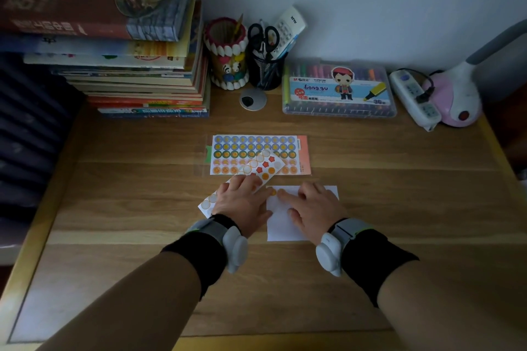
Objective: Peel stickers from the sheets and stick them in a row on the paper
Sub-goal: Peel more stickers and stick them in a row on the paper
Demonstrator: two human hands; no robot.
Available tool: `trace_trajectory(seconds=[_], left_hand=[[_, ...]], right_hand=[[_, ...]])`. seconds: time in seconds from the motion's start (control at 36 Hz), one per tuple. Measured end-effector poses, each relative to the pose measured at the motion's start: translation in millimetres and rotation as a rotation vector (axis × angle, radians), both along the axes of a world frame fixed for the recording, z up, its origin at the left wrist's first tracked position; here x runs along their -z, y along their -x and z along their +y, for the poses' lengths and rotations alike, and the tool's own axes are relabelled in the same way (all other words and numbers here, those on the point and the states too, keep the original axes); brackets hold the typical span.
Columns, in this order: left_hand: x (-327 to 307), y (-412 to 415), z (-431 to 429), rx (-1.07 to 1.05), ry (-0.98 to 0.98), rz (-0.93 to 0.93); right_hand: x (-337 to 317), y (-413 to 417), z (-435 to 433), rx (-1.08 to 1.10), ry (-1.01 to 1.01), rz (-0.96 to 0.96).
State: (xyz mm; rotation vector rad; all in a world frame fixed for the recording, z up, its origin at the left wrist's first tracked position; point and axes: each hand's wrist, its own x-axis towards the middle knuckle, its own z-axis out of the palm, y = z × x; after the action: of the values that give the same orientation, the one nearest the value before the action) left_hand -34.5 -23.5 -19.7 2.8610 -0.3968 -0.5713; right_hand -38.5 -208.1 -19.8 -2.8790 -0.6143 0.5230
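**Placement step, seen from beside the person.** The white paper [285, 229] lies on the wooden surface [399, 194], just toward 6 o'clock of the large sticker sheet [256, 148], which sits at mid-surface in a clear sleeve. A narrow sticker strip [263, 164] lies slantwise. Its 1 o'clock end overlaps the large sheet and its 7 o'clock end rests on bare wood; several of its circles look already peeled.

The left hand [242, 201] rests flat on the strip's middle. Its fingers are straight and close together, and their tips reach the paper's 10 o'clock corner. The right hand [312, 206] lies palm-down on the paper, fingers loosely spread and holding nothing, forefinger pointing toward 9 o'clock. Between the two forefingers, near the paper's top edge, sits a small orange sticker [273, 192]. A second may lie just at 3 o'clock of it, but dim light and a fingertip obscure it, so the count cannot be told.

Judged step: a sticker is being pressed flat at the start of the row while the paper is steadied, and the row is barely begun. The next move calls for one hand to go to the strip, lift a sticker's edge with a nail and pinch it free. That sticker then goes just at 3 o'clock of the last, level with it, while the other hand pins the paper.
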Motion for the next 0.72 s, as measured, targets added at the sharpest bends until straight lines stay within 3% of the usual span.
trace_trajectory(seconds=[0.39, 0.58, 0.72], left_hand=[[0.2, 0.4, -1.8, -0.044, 0.019, -0.017], [-3.9, -8.7, 24.2, -0.430, 0.136, -0.051], [-3.0, -12.6, 40.5, -0.471, 0.026, 0.014]], right_hand=[[-1.5, -7.6, 0.4, 0.028, 0.007, 0.058], [-3.4, -9.3, 0.9, 0.125, -0.067, 0.100], [-5.0, -8.2, 4.2, 0.114, -0.055, 0.089]])
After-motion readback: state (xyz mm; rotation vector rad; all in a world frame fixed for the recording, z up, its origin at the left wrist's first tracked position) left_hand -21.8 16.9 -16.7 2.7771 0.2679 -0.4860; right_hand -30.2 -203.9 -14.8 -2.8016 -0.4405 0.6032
